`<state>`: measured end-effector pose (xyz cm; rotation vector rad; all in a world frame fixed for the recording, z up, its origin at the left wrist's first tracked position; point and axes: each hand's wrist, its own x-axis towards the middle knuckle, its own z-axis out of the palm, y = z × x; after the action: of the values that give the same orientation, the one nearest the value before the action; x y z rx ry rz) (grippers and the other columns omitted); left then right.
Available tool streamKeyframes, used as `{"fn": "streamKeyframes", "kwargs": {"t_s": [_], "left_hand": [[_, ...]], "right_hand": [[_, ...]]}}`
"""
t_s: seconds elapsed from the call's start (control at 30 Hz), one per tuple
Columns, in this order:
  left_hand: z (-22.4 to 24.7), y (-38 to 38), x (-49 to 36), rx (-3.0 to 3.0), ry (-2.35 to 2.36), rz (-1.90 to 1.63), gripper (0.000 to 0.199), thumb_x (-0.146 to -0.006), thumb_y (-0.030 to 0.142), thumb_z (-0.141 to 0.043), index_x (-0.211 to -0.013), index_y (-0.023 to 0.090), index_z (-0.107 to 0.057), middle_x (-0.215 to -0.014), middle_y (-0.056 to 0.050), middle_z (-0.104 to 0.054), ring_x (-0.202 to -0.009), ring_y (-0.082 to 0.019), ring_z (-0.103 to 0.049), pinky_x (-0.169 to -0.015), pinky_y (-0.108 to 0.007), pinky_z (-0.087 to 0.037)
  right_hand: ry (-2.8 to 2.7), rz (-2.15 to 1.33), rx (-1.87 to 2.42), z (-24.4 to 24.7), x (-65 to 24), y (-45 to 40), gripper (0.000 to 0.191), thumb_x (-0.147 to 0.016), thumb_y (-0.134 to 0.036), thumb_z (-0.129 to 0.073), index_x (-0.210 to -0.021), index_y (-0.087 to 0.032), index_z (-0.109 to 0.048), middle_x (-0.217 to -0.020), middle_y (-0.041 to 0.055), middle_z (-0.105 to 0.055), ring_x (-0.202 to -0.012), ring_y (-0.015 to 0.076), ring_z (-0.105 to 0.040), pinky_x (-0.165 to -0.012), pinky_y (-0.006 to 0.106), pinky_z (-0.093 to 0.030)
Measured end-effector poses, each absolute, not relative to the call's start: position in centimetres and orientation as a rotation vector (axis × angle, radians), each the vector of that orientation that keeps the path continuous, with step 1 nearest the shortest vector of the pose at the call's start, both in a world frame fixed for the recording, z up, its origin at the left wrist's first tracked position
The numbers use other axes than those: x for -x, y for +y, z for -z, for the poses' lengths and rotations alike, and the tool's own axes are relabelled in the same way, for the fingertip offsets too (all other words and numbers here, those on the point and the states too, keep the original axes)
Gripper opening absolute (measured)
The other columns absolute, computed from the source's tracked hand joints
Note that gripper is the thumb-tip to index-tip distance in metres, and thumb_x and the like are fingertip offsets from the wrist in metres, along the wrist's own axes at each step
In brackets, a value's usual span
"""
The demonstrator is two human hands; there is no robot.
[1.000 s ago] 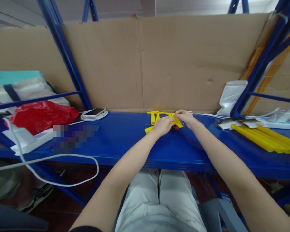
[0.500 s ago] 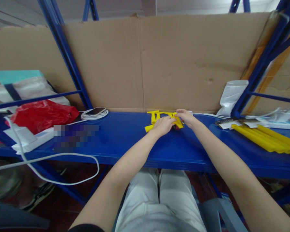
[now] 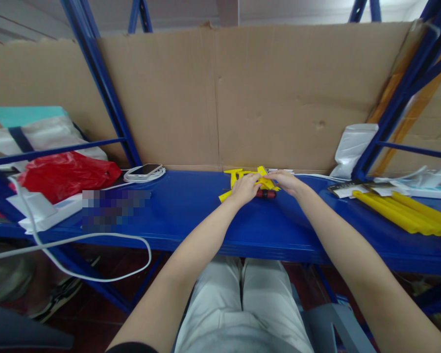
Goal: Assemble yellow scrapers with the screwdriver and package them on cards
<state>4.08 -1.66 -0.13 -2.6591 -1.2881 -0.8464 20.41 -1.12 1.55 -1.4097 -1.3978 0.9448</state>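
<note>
Both hands are gathered at a yellow piece in the centre of the frame, backed closely by a cardboard panel [image 3: 161, 98].

The yellow piece [image 3: 267, 183] is touched by the left hand [image 3: 245, 190] and the right hand [image 3: 285, 181]; how firmly either is closed cannot be told, as the fingertips are partly hidden. Other yellow parts [image 3: 233, 179] are partly covered by the left hand, and a dark red cylinder [image 3: 266, 194] is seen just below. At right, yellow tubes [image 3: 400, 211] are laid on the blue shelf [image 3: 183, 211], near a white pouch [image 3: 355, 149]; at left are seen a phone [image 3: 147, 169], a red bag [image 3: 66, 174] and a looped white cable [image 3: 147, 245].
</note>
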Motion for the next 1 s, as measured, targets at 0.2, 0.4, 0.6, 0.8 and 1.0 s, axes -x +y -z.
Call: {"fn": "streamKeyframes", "kwargs": {"t_s": [0.2,0.4,0.6,0.8,1.0], "left_hand": [[0.4,-1.7,-4.0,2.645,-1.397,0.822,0.053,-0.091,0.027,-0.046,-0.142,0.022,-0.035,-0.133,-0.012,-0.055,-0.119,-0.026,-0.053,-0.094,-0.040,-0.045],[0.5,-1.6,-3.7,2.638,-1.418,0.724,0.057,-0.092,0.027,-0.043,-0.147,0.025,-0.029,-0.132,-0.011,-0.056,-0.118,-0.027,-0.054,-0.093,-0.040,-0.045],[0.4,-1.5,-3.8,2.639,-1.421,0.720,0.057,-0.090,0.024,-0.044,-0.146,0.025,-0.034,-0.127,-0.010,-0.061,-0.113,-0.026,-0.058,-0.093,-0.041,-0.045],[0.4,-1.2,-3.7,2.644,-1.452,0.734,0.060,-0.086,0.021,-0.047,-0.145,0.024,-0.036,-0.126,-0.009,-0.062,-0.113,-0.026,-0.058,-0.093,-0.039,-0.047],[0.0,-1.5,-3.5,2.604,-1.496,0.753,0.059,-0.087,0.022,-0.046,-0.145,0.025,-0.037,-0.123,-0.009,-0.063,-0.111,-0.025,-0.060,-0.092,-0.036,-0.048]], "right_hand": [[-1.370,-0.904,1.423,-1.7,-20.0,-1.1,0.012,-0.074,-0.018,-0.063,-0.063,-0.015,-0.060,-0.063,0.0011,-0.063,-0.060,0.0103,-0.053,-0.061,0.022,-0.038],[-1.412,-0.902,1.400,-1.7,-19.6,-1.3,0.016,-0.075,-0.016,-0.061,-0.059,-0.015,-0.058,-0.060,-0.0002,-0.060,-0.057,0.0086,-0.049,-0.059,0.022,-0.035],[-1.414,-0.941,1.383,-1.7,-19.9,-1.3,0.014,-0.073,-0.025,-0.065,-0.063,-0.016,-0.060,-0.066,0.0012,-0.064,-0.063,0.0099,-0.053,-0.059,0.022,-0.037],[-1.521,-0.579,1.553,-1.8,-22.2,-0.4,0.017,-0.081,-0.027,-0.055,-0.079,-0.015,-0.067,-0.090,0.0074,-0.070,-0.084,0.0155,-0.061,-0.071,0.025,-0.044],[-1.879,0.134,2.113,-1.5,-25.4,0.0,0.022,-0.078,-0.010,-0.051,-0.086,-0.014,-0.071,-0.096,0.0156,-0.071,-0.094,0.0245,-0.065,-0.077,0.029,-0.045]]}}
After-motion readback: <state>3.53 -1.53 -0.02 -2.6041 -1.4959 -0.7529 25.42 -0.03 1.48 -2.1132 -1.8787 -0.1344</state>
